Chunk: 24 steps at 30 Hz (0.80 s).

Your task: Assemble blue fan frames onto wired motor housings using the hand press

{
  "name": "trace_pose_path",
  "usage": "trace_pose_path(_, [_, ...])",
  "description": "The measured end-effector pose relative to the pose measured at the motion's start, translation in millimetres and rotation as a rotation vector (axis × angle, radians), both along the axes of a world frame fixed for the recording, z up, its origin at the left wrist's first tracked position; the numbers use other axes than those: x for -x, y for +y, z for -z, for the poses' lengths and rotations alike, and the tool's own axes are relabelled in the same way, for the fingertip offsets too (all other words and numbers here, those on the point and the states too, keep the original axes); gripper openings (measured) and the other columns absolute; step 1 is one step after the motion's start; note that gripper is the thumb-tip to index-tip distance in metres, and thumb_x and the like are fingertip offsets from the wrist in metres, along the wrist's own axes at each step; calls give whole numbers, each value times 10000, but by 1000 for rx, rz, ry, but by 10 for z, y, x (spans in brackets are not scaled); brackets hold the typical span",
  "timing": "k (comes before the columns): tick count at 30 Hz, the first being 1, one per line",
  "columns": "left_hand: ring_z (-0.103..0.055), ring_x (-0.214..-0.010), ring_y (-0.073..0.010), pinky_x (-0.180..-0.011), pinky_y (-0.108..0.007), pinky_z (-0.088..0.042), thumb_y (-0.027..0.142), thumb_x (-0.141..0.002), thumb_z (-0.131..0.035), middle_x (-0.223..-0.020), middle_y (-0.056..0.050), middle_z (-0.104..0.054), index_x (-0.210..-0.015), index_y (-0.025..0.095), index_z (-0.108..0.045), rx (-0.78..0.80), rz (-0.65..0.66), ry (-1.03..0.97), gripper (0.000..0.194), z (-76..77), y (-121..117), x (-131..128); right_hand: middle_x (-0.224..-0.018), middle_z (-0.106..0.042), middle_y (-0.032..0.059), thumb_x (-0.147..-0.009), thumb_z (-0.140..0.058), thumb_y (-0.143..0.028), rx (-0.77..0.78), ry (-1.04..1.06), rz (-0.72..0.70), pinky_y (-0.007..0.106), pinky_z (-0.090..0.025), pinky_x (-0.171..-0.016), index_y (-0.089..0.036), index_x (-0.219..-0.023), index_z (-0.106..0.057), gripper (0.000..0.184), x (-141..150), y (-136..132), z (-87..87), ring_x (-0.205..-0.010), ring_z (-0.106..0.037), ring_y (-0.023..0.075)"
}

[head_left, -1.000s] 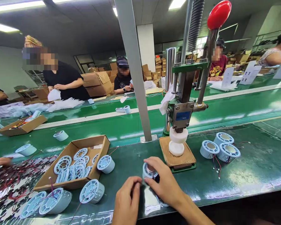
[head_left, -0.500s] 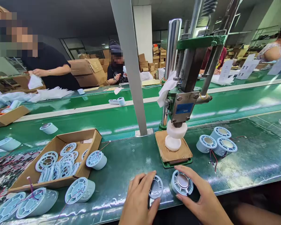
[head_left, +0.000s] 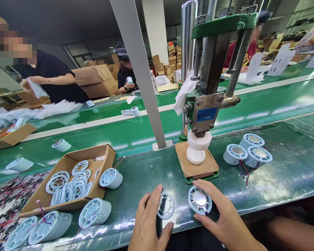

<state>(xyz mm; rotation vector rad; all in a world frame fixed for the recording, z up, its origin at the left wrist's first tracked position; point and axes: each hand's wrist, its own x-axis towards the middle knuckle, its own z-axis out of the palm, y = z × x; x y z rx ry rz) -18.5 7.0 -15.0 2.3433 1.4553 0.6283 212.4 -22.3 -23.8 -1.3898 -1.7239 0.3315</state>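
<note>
The right hand (head_left: 222, 218) grasps a pale blue, round plastic housing with a silver metal disc (head_left: 199, 199), thumb on its near side and forefinger along its far side, the disc facing up. That housing is at the near part of the glossy dark green tabletop (head_left: 141, 174), in front of a green and bare-metal hand press (head_left: 211, 69). The left hand (head_left: 148, 223) is unclenched, its fingers loosely curved and its thumb apart, just beside a flat pale blue plastic ring with spokes (head_left: 172, 210); whether a fingertip touches the ring, I cannot tell. The ring lies to the left of the held housing, with a gap between them. Under the press's ram, a thick white round pad (head_left: 199, 141) is above a second white round block (head_left: 195, 156) on a brown, cardboard-topped base (head_left: 182, 162). Right of the press, three pale blue housings with silver discs (head_left: 234, 155) are clustered together, thin wires trailing from them. On the left, a shallow brown cardboard box (head_left: 108, 158) contains more spoked rings (head_left: 80, 168) (some leaning on edge against one another), and an open-faced pale blue cup-shaped housing (head_left: 116, 180) is beside its right wall.
</note>
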Motion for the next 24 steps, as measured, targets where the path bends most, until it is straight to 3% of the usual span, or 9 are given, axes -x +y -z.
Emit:
trace_pose_path(4, [-482, -1274, -301, -1045, -499, -428, 241, -794, -630, -1356, -50, -582, -1381, 308, -473, 39, -136, -118, 611, -89, 45, -15, -1294, -573, 50, -770, -622, -174, -11, 3, 5, 260, -516, -982, -217, -1358, -413, 626, 176, -12, 70, -1170, -587, 176])
trace_pose_path(7, [-627, -1112, -257, -971, -429, -507, 332, -823, -619, -1243, -48, -660, -1391, 289, -438, 112, -257, -303, 597, -210, 85, -56, -1303, -568, 45, -757, -594, -159, -54, 27, 3, 264, -502, -1000, -217, -1400, -352, 690, 379, 26, 85, -1171, -584, 175])
trace_pose_path(9, [-653, -1069, -245, -955, -396, -521, 315, -779, -655, -1225, -33, -673, -1441, 302, -364, 96, -191, -355, 724, -292, 87, -109, -1297, -573, 57, -766, -554, -159, -117, 36, -8, 261, -512, -980, -203, -1408, -340, 678, 498, 64, 79, -1157, -592, 177])
trace_pose_path(13, [-617, -1113, -261, -957, -383, -517, 138, -692, -631, -1251, -47, -652, -1448, 301, -380, 9, 35, -261, 814, -359, 59, -244, -1246, -600, 81, -770, -487, -151, -191, 107, 17, 268, -542, -913, -180, -1391, -364, 634, 642, 125, 116, -1090, -626, 185])
trace_pose_path(18, [-595, -1135, -279, -950, -418, -519, 89, -655, -607, -1274, -48, -629, -1439, 316, -382, -3, -4, -193, 847, -346, 57, -326, -1261, -592, 76, -771, -493, -164, -174, 147, 57, 294, -543, -906, -196, -1398, -374, 639, 688, 139, 238, -1091, -623, 202])
trace_pose_path(24, [-600, -1127, -289, -918, -417, -543, 95, -639, -587, -1258, -49, -633, -1404, 313, -443, 55, -11, -152, 809, -383, 66, -358, -1256, -601, 69, -776, -504, -159, -153, 116, 76, 280, -555, -884, -211, -1404, -370, 644, 664, 125, 232, -1091, -633, 206])
